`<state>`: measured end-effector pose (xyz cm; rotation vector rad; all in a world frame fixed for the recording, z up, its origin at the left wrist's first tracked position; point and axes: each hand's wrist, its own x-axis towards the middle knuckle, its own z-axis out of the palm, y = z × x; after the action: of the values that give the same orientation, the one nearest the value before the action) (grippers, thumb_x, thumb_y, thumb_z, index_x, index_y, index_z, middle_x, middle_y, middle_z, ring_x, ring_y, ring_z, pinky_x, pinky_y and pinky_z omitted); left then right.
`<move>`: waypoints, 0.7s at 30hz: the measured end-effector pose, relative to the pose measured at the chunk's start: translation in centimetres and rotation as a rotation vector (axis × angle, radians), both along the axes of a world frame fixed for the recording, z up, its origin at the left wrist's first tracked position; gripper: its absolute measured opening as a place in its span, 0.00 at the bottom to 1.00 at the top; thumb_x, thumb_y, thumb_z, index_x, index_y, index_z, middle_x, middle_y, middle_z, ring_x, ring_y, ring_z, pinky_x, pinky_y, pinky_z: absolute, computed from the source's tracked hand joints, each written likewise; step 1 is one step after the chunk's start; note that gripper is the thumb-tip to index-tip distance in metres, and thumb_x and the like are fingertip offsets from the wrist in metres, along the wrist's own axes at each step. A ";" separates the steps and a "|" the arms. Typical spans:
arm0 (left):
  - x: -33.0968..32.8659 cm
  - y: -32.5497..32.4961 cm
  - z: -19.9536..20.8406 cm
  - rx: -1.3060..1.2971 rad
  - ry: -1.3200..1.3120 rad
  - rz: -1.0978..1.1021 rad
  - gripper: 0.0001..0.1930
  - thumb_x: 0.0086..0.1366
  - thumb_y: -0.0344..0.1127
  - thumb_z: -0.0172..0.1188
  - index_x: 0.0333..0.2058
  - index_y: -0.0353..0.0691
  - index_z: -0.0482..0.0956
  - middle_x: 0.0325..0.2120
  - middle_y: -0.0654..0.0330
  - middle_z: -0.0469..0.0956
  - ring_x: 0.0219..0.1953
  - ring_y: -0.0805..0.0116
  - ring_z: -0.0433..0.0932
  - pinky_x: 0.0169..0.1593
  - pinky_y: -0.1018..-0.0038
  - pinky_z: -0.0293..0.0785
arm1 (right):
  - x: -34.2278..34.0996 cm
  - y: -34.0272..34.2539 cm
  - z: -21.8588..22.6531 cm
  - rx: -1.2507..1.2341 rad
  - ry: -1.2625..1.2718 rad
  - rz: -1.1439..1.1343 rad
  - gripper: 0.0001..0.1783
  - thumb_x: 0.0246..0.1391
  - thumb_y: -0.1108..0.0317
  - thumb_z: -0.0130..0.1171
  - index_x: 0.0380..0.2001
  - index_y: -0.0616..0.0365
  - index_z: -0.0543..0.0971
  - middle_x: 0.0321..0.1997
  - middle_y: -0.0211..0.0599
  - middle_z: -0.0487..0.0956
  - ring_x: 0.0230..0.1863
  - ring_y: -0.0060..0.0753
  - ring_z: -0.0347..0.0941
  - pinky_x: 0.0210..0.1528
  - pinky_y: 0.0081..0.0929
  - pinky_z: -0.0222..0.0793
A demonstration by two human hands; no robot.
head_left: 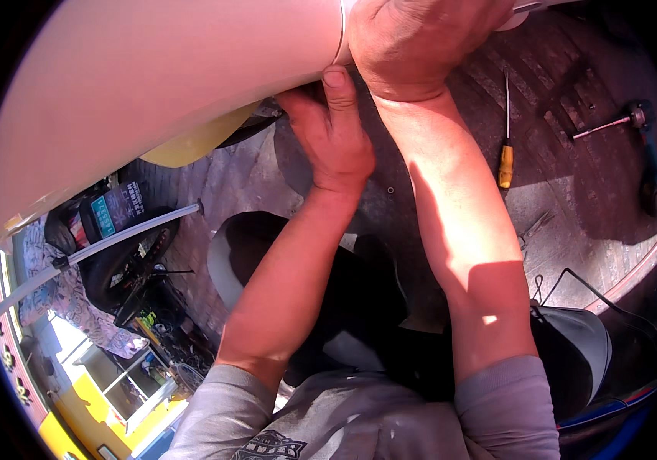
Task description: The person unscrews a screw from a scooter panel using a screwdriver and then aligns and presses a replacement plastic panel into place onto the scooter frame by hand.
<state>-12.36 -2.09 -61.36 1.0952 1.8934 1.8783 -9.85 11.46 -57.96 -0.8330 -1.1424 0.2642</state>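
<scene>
A large smooth, pale pinkish panel [167, 69] with a curved surface fills the upper left. My left hand [332, 138] is at its lower edge, thumb raised against the edge near a seam; the other fingers go behind the panel and are hidden. Just past that seam, my right hand [424, 46] lies against the pale surface with its back toward me. Its fingers are mostly turned away or cut off by the picture's upper edge, so whatever they touch is not visible. Under the panel shows a yellow rounded piece [198, 140].
On the dark ribbed floor to the right lie a yellow-handled screwdriver [505, 165], a teal-and-black power tool [654, 172] with a long shaft, pliers [539, 226] and a small ring [390, 190]. A metal bar [133, 238] crosses the left side, by a dark wheel [156, 238].
</scene>
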 end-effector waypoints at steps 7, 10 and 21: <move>-0.2 0.0 0.1 -0.062 0.000 0.044 0.36 0.76 0.42 0.62 0.67 0.26 0.51 0.65 0.46 0.66 0.66 0.58 0.68 0.71 0.63 0.60 | 1.0 2.0 -1.3 0.231 -0.157 -0.057 0.03 0.50 0.74 0.58 0.28 0.54 0.74 0.34 0.37 0.72 0.39 0.43 0.69 0.45 0.40 0.63; 0.2 -0.7 0.9 -0.097 -0.026 0.059 0.37 0.76 0.42 0.62 0.68 0.28 0.50 0.66 0.47 0.66 0.67 0.58 0.67 0.71 0.62 0.60 | 3.2 3.0 -0.7 0.254 -0.058 -0.078 0.05 0.50 0.80 0.53 0.29 0.58 0.73 0.34 0.40 0.72 0.39 0.45 0.69 0.46 0.39 0.64; -0.1 -0.3 2.3 -0.193 0.010 0.042 0.31 0.77 0.46 0.59 0.66 0.29 0.60 0.65 0.50 0.67 0.68 0.60 0.65 0.72 0.66 0.57 | 0.2 -0.9 2.1 -0.105 0.081 0.199 0.09 0.47 0.82 0.55 0.28 0.54 0.74 0.33 0.40 0.72 0.39 0.48 0.70 0.43 0.43 0.65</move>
<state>-12.48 -2.43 -59.04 1.0121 2.0678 1.6707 -9.63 10.59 -55.90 -0.7941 -1.1441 0.5224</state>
